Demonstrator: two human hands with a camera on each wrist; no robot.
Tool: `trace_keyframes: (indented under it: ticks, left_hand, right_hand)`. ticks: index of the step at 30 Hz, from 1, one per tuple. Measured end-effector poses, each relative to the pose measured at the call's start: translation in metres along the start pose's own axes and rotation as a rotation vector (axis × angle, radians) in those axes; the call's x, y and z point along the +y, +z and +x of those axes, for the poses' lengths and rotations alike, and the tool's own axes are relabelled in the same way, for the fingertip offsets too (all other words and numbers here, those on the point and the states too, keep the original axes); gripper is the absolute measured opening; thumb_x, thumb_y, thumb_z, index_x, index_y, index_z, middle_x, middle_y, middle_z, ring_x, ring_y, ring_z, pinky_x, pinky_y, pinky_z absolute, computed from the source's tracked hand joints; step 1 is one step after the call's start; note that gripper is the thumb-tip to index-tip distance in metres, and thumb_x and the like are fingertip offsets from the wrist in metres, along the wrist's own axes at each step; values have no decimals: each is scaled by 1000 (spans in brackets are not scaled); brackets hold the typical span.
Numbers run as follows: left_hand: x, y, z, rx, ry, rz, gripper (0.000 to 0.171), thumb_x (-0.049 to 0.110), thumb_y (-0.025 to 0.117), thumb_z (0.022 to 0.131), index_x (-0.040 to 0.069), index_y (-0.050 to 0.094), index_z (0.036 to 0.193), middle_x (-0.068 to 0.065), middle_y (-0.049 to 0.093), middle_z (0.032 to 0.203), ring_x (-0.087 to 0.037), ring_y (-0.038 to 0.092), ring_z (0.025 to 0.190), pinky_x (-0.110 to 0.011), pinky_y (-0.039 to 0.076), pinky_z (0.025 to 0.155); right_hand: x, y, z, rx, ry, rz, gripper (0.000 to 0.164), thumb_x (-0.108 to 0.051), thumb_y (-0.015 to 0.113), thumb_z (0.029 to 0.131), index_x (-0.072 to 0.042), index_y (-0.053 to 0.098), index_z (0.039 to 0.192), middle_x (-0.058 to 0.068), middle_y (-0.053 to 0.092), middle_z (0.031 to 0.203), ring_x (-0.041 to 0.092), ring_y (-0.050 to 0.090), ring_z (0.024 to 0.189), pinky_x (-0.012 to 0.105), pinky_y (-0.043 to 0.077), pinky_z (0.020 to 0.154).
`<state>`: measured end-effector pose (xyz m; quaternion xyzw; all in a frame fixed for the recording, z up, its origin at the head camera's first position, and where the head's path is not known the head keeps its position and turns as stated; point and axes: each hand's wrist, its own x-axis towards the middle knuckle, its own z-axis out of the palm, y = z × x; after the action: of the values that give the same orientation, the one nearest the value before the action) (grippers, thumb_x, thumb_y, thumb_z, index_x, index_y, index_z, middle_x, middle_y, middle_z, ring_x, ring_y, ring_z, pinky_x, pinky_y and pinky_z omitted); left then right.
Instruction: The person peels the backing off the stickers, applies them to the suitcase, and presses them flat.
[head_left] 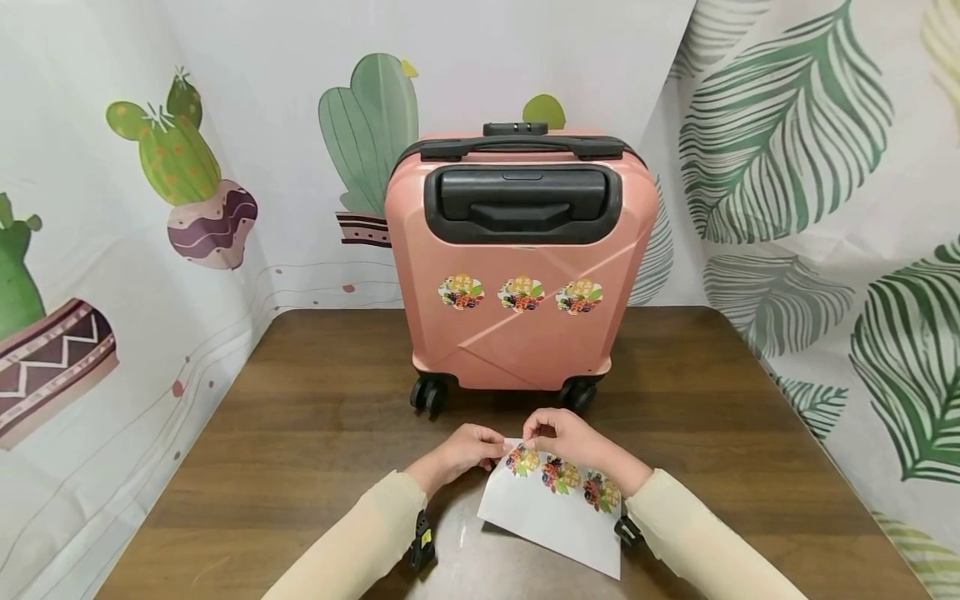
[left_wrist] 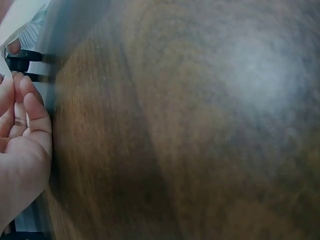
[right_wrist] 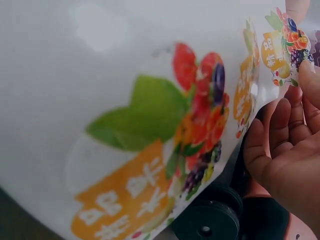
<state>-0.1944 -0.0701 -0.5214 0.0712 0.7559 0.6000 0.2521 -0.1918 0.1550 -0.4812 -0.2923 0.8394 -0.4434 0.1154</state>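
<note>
A white sheet (head_left: pixel 543 529) bearing three round fruit-print stickers (head_left: pixel 560 475) is held tilted above the table. My left hand (head_left: pixel 465 452) pinches its upper left corner between thumb and fingers; in the left wrist view that hand (left_wrist: pixel 25 137) grips the paper's edge. Close beside it, my right hand (head_left: pixel 573 437) pinches the top edge at the leftmost sticker (head_left: pixel 521 461). In the right wrist view the thumb of the right hand (right_wrist: pixel 292 150) lies against that sticker. Whether the sticker has lifted from the sheet, I cannot tell.
Behind the hands a pink suitcase (head_left: pixel 517 354) stands upright on black wheels (head_left: pixel 429 395). Three similar stickers (head_left: pixel 521 294) sit in a row across its front. The brown wooden table (head_left: pixel 300 450) extends to both sides, with a patterned cloth (head_left: pixel 285 167) behind.
</note>
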Motion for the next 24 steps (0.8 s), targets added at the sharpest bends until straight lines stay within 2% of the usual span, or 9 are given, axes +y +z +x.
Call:
trace_keyframes:
  ticks: [6, 11, 14, 19, 24]
  left_hand:
    - [1, 1, 0, 17, -11, 19, 26, 6, 67, 96, -13, 70, 114, 0, 71, 83, -6, 58, 71, -20, 49, 65]
    - [2, 2, -4, 39, -21, 63, 27, 3, 66, 95, -12, 70, 117, -18, 75, 105, -7, 59, 75, -24, 53, 68]
    - [2, 1, -7, 47, -15, 91, 28, 3, 66, 94, -11, 70, 117, -22, 74, 112, -7, 61, 78, -27, 56, 71]
    - [1, 1, -6, 34, -4, 73, 27, 5, 67, 95, -12, 71, 115, -20, 74, 110, -6, 61, 78, -25, 54, 71]
    - [1, 2, -4, 17, -9, 7, 26, 6, 67, 96, -14, 70, 113, -8, 76, 97, -4, 60, 74, -21, 52, 68]
  right_hand:
    - [0, -2, -2, 13, -17, 1, 7, -9, 68, 97, -4, 67, 92, 10, 67, 90, 0, 51, 78, 22, 47, 72]
    - [1, -5, -3, 26, -24, -5, 7, -11, 68, 97, -5, 67, 93, 9, 67, 90, 0, 53, 78, 22, 48, 73]
    - [-1, -7, -4, 36, -24, -5, 7, -10, 68, 97, -5, 67, 92, 8, 67, 89, 0, 53, 78, 22, 49, 74]
    - [-5, -11, -7, 59, -21, -5, 6, -9, 67, 97, -5, 66, 92, 8, 67, 91, 0, 53, 79, 21, 49, 74]
    - [-8, -18, -10, 72, -26, -16, 7, -11, 67, 97, -6, 66, 93, 8, 66, 91, 0, 52, 79, 22, 49, 74]
